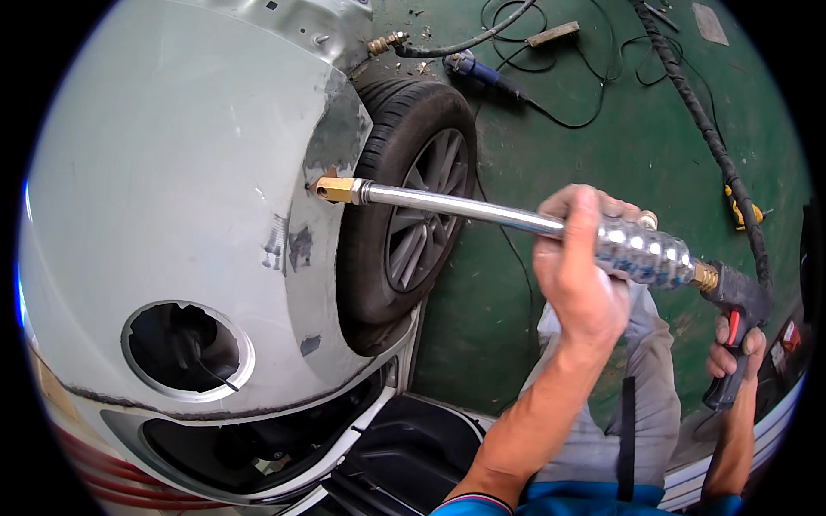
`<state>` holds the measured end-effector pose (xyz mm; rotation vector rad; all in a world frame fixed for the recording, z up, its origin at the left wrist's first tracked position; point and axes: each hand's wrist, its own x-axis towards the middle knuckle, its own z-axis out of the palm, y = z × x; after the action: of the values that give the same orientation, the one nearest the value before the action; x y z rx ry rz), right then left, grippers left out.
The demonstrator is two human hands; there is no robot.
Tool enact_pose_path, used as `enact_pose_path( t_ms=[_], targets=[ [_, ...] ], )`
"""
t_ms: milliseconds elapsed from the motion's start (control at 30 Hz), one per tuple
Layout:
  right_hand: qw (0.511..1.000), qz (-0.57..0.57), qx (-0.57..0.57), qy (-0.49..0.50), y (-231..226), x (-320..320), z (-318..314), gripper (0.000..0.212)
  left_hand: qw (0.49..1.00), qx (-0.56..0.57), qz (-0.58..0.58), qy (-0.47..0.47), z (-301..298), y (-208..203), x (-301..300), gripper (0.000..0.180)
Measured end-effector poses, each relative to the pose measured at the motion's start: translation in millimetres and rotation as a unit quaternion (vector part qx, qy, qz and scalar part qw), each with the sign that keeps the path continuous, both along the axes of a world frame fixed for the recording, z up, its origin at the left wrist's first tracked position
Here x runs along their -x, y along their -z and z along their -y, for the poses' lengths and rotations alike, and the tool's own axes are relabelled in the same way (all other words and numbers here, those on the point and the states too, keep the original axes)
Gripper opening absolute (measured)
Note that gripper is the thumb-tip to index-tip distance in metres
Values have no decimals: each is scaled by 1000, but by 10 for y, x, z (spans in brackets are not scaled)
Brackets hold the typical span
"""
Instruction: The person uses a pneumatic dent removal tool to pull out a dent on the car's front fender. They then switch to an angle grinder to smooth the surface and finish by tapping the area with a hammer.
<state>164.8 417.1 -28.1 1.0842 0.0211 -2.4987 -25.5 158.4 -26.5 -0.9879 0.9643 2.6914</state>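
A chrome slide hammer (465, 205) reaches across from the right to a pale car body panel (172, 189). Its brass tip (337, 189) meets the panel at the wheel arch edge, below a sanded grey patch (338, 129). My left hand (581, 267) is wrapped round the tool at the ribbed metal weight (645, 249), fingers closed. At the far end my right hand (733, 348) grips the black pistol handle (742, 297), near its red trigger. The rod passes in front of the wheel (366, 275).
Behind the wheel, a blue angle grinder (483, 73) lies on the green floor among loose cords. A thick black wrapped cable (701, 120) runs down to the handle, past a yellow tool (747, 206). Low on the panel is a round opening (248, 365); a black door panel (413, 447) stands nearby.
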Motion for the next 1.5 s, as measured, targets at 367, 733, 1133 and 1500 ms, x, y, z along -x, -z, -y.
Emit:
enact_pose_path(
  t_ms=[367, 733, 1133, 1500],
  targets=[
    [1000, -24, 1, -20, 76, 73, 29, 53, 1000, -1, 1, -5, -80, 31, -102, 28],
    [997, -14, -57, -49, 39, -12, 48, 46, 997, -52, -40, -45, 300, -25, 203, 52],
    [995, -11, -91, -33, 32, -83, 352, 52, 982, 173, 73, -6, 185, -380, 109, 25],
    [990, -32, -129, -52, 124, -181, 228, 44, 997, -58, -43, 30, 337, 127, 92, 43]
  ],
)
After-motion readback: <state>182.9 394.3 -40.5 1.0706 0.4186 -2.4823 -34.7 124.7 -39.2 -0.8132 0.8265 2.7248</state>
